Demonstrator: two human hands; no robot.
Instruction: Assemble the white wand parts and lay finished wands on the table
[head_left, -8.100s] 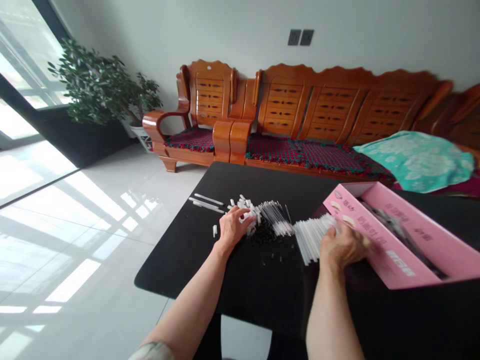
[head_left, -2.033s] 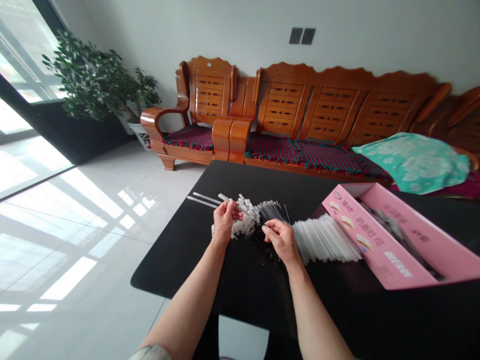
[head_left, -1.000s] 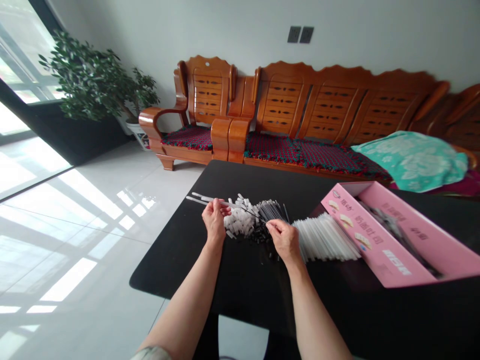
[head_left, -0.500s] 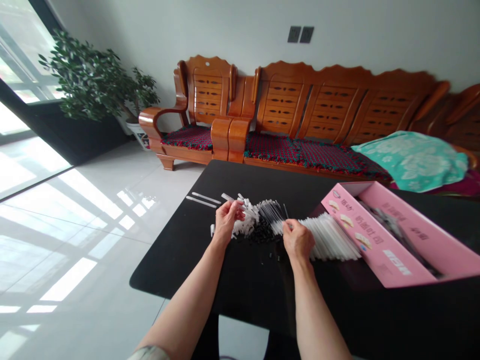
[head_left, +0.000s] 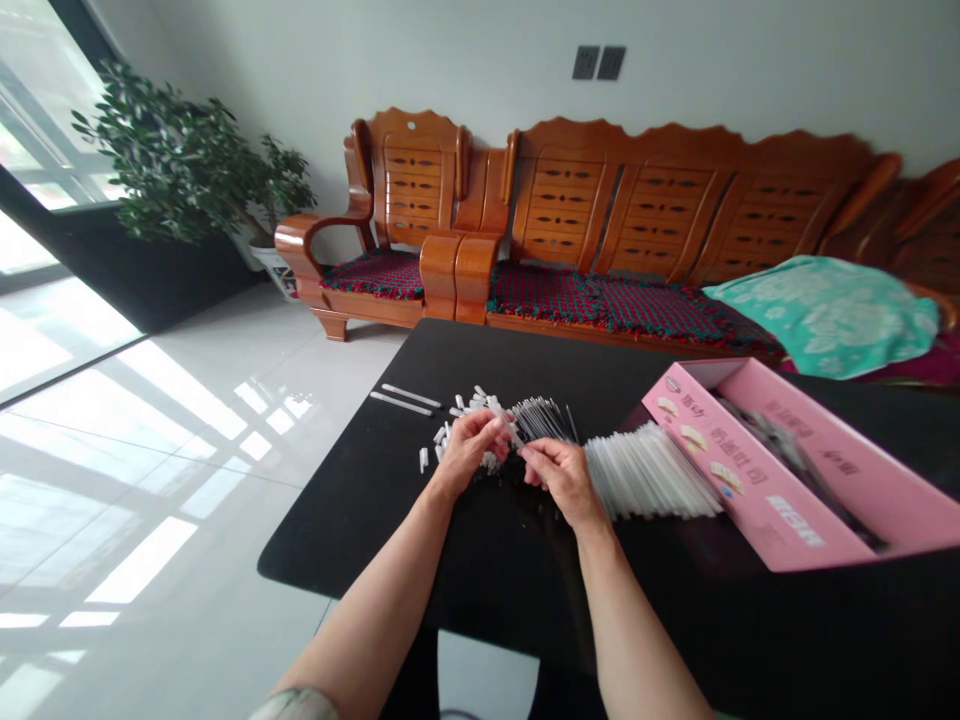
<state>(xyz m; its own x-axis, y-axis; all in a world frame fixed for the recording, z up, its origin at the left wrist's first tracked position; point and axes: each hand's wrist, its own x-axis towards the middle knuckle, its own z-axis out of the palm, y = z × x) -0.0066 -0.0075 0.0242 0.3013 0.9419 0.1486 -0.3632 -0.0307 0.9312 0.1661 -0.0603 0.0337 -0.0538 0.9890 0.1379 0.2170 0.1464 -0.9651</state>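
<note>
Well, both hands close together above a black table [head_left: 465, 600], neither spread, both pinching. Left hand [head_left: 471, 450]: fingers [head_left: 487, 432] pressed together on a white cap [head_left: 506, 418]. Right hand [head_left: 562, 478]: fingertips [head_left: 531, 452] pinched on what looks like a thin rod [head_left: 517, 437], most of the hold hidden behind the fingers. Cap and rod meeting between the hands, though no telling whether joined.

Just behind and under the left hand, a heap of white caps [head_left: 459, 408], with a stray cap [head_left: 423, 459] lying apart on the near side. Beside the hands on the right, a bundle of thin rods [head_left: 541, 420] with dark shafts, then a fanned row of clear tubes [head_left: 649, 480]. Well to the left, two long white sticks [head_left: 401, 400], side by side and apart from the heaps, seemingly the only finished pieces so far. By the look of it, much more left than done, with all three heaps far larger than that pair.

At the table's right end, an open pink carton [head_left: 757, 480], its grey contents [head_left: 787, 440] too blurred to name.
</note>
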